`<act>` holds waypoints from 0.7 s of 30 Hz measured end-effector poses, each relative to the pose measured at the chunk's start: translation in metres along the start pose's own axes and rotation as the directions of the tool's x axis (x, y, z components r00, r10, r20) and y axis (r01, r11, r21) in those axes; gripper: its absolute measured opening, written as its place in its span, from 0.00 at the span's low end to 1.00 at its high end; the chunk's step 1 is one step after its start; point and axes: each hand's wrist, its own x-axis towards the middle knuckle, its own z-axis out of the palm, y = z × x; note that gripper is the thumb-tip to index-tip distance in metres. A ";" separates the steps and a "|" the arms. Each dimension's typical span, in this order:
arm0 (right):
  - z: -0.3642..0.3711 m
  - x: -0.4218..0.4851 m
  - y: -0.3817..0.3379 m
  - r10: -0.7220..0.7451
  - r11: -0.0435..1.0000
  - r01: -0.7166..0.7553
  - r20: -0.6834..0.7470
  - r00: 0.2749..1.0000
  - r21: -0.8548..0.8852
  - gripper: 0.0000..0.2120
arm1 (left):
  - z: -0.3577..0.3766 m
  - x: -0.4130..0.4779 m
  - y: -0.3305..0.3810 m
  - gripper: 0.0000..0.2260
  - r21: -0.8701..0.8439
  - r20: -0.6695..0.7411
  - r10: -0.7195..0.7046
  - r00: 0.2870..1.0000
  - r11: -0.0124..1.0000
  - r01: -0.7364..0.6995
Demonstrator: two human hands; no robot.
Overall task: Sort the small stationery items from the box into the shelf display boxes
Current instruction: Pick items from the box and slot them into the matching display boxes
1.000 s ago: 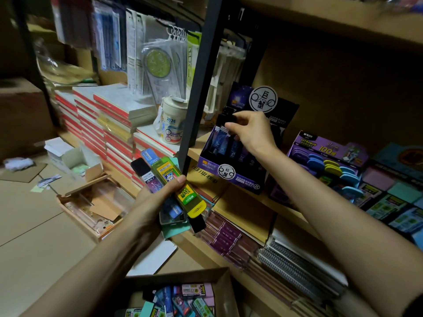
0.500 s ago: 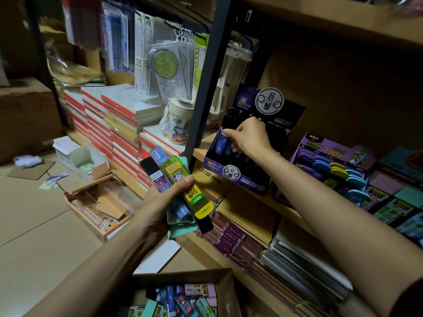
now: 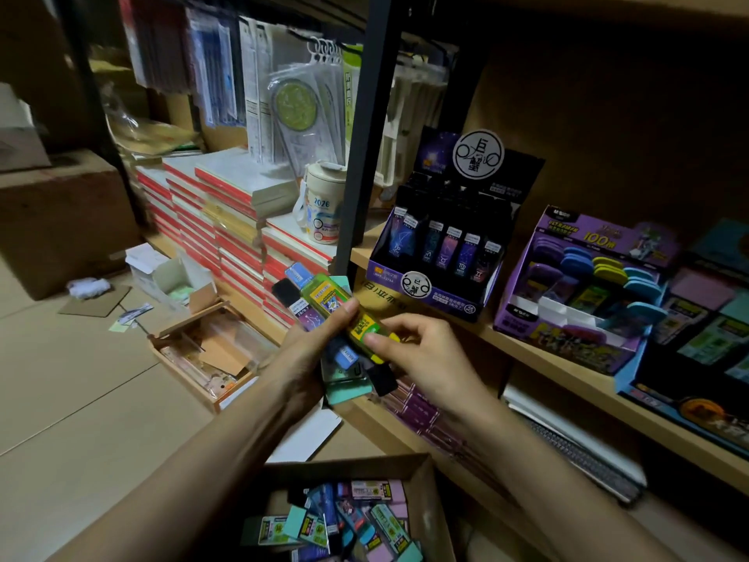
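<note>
My left hand (image 3: pixel 312 350) grips a fanned bundle of small stationery packs, with a green-yellow pack (image 3: pixel 330 302) on top and a teal eraser (image 3: pixel 346 389) underneath. My right hand (image 3: pixel 425 354) pinches the lower end of that green-yellow pack with thumb and forefinger. A dark purple display box (image 3: pixel 425 294) of lead-refill cases stands on the shelf just above the hands. To its right sits a purple display box (image 3: pixel 567 338) holding coloured erasers. The cardboard box (image 3: pixel 429 496) with several mixed items lies at the bottom, below my arms.
A black shelf post (image 3: pixel 364 127) rises left of the dark display box. Stacked red-edged notebooks (image 3: pixel 227 221) and a white cup (image 3: pixel 322 208) fill the left shelf. An open wooden box (image 3: pixel 202 350) and scraps lie on the floor. More packs (image 3: pixel 705 338) sit at far right.
My right hand left the dark purple display box and came down to the bundle in my left hand, where it now pinches the green-yellow pack.
</note>
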 end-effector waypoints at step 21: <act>-0.042 -0.006 0.013 0.076 0.921 -0.077 0.017 0.997 0.383 0.07 | 0.020 0.003 -0.015 0.38 0.195 0.155 -0.080 0.985 0.980 0.049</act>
